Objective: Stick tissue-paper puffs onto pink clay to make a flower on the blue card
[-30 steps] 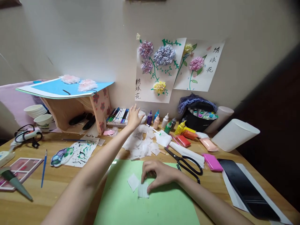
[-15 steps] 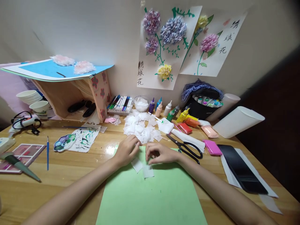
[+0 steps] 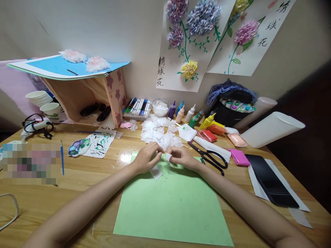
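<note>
Head view, near to far. Across the lower centre of the frame, a smooth green sheet [image 3: 173,206], flat on a wood-grained surface [image 3: 82,172]. Over its far end, left of centre, left hand [image 3: 147,158], fingers curled close; impossible to tell whether holding anything. Just beside, at the centre, right hand [image 3: 182,157], thumb and fingers narrowed around a small white scrap [image 3: 168,157], thin and papery-looking. Below the left hand, a loose white piece [image 3: 156,173], straight-edged, partly covered, lying on the green.

Likely trouble from here: a tear or crease from too hard a pinch, a dropped scrap from too light a one, a shifted loose piece from a brush of the left hand. Right of centre, near the right hand, black-handled scissors [image 3: 198,148], easily knocked by a sideways reach.

Beyond, at centre, a rumpled, overlapping pile of white pieces [image 3: 152,129], easily scattered by stray fingertips. Farther, a clear rounded bowl [image 3: 160,114] of white material beside tapered plastic-looking bottles [image 3: 180,117]. Upper right, on the wall, white paper sheets [image 3: 173,58] with ruffled, domed flowers [image 3: 203,17].
</note>
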The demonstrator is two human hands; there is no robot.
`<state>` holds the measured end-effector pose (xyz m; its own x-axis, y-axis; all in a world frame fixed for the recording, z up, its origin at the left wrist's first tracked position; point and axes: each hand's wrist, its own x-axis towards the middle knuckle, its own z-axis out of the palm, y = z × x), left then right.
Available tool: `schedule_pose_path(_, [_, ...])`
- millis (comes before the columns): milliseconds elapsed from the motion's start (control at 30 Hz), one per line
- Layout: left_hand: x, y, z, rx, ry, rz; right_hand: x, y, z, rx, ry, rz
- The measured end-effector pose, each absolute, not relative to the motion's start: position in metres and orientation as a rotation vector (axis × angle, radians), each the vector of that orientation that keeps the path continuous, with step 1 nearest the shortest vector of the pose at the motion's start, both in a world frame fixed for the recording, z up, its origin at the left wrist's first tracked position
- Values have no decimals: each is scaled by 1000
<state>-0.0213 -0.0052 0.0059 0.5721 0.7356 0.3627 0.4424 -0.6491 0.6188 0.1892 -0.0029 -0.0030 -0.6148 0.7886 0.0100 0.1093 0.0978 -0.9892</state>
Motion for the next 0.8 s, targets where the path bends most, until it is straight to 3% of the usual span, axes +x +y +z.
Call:
schedule_pose_path(433, [-14, -11, 6, 2197, 729, 943, 185, -4, -4, -815, -1756, 1731])
schedule_pose_path(800, [-13, 0, 8, 1889, 832, 653, 185, -7, -11, -868, -1551, 1565])
